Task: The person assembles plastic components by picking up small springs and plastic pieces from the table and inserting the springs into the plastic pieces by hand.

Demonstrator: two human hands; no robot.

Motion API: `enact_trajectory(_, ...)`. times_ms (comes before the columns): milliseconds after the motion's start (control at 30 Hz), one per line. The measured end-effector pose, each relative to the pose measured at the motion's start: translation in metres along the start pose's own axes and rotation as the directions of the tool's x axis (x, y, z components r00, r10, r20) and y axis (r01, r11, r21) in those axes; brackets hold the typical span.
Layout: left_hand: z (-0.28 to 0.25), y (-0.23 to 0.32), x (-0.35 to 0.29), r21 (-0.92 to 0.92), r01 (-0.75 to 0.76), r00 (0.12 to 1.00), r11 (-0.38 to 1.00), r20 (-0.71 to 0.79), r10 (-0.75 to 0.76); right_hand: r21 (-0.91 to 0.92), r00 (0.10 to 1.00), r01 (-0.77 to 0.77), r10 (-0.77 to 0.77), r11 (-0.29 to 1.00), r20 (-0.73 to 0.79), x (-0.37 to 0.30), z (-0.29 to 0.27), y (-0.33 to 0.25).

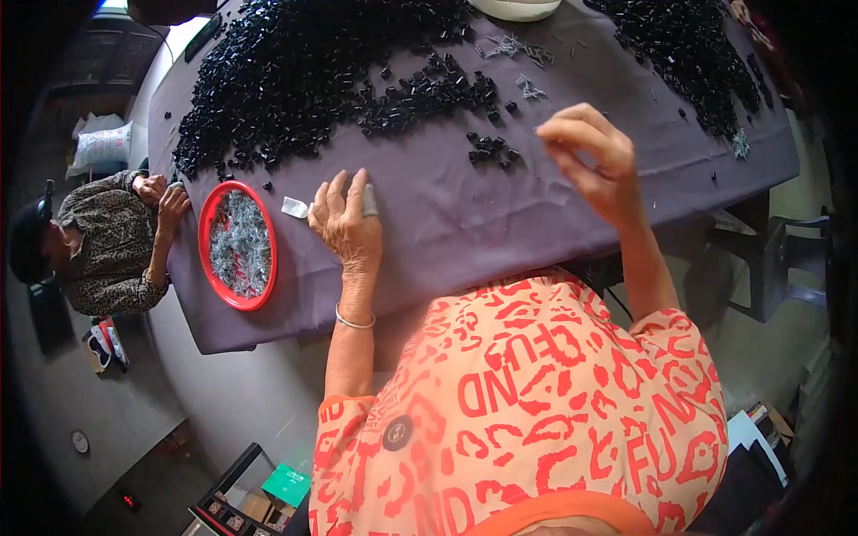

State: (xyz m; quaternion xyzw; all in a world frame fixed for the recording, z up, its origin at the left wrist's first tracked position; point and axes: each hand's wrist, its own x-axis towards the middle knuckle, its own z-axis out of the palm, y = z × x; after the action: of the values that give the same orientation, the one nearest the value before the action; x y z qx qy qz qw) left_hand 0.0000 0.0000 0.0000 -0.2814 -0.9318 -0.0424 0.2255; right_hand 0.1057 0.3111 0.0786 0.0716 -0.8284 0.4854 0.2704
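Note:
My left hand [347, 219] lies palm down on the purple tablecloth [429, 232], fingers stretched forward. A greyish wrap [369, 201] shows at one of its fingers, and a bracelet is round the wrist. Just left of its fingertips lies a small white object [295, 207], perhaps a tube. My right hand [594, 161] is raised over the cloth, fingers bent and drawn together; whatever is at the fingertips is too small to tell. Left of that hand sits a little cluster of small black plastic pieces [493, 152]. Small grey pins [529, 87] lie scattered farther off.
A red oval basin [272, 268] of grey pieces stands at the left. Large heaps of black pieces [295, 80] cover the far side, with another heap [688, 62] at far right. A white bowl [518, 9] is at the back. A co-worker [116, 232] sits at the left edge.

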Motion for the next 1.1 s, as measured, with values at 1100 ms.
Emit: enact_trajectory(1100, -0.019, 0.084, 0.000, -0.591, 0.196, 0.975, 0.782, 0.030, -0.221, -0.417, 0.985, -0.049, -0.025, 0.907, -0.172, -0.030, 0.023, 0.072)
